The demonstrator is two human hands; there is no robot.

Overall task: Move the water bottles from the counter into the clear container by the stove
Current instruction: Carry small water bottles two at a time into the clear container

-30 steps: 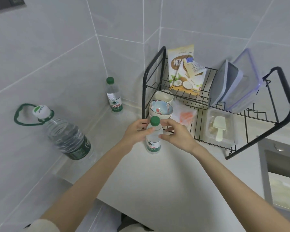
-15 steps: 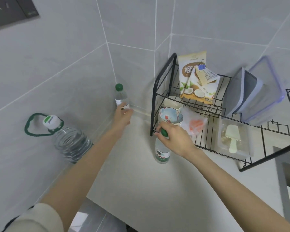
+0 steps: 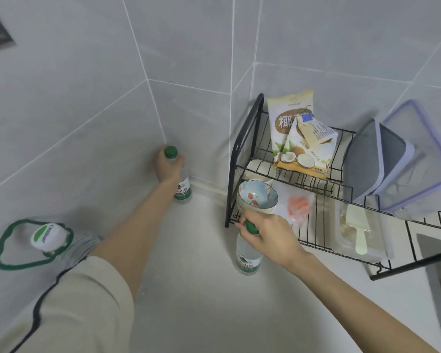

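Observation:
Two small water bottles with green caps stand on the pale counter (image 3: 194, 289). The far bottle (image 3: 182, 188) stands in the wall corner; my left hand (image 3: 167, 167) is wrapped round its neck just under the cap. The near bottle (image 3: 247, 256) stands beside the black wire rack (image 3: 242, 159); my right hand (image 3: 267, 236) grips its top, fingers round the green cap. A large water jug (image 3: 59, 240) with a white cap and green handle ring sits at the left, partly behind my left arm. No clear container by a stove is in view.
The wire rack holds a coconut snack bag (image 3: 299, 138), stacked lids (image 3: 397, 159), a patterned bowl (image 3: 256, 200), a plastic bag (image 3: 299, 205) and a clear box with a spoon (image 3: 362, 235). Tiled walls close the corner. A sink edge (image 3: 438, 250) lies at the right.
My left hand left the near bottle, reached to the corner and closed round the far bottle's neck. My right hand shifted up onto the near bottle's cap. The camera moved closer.

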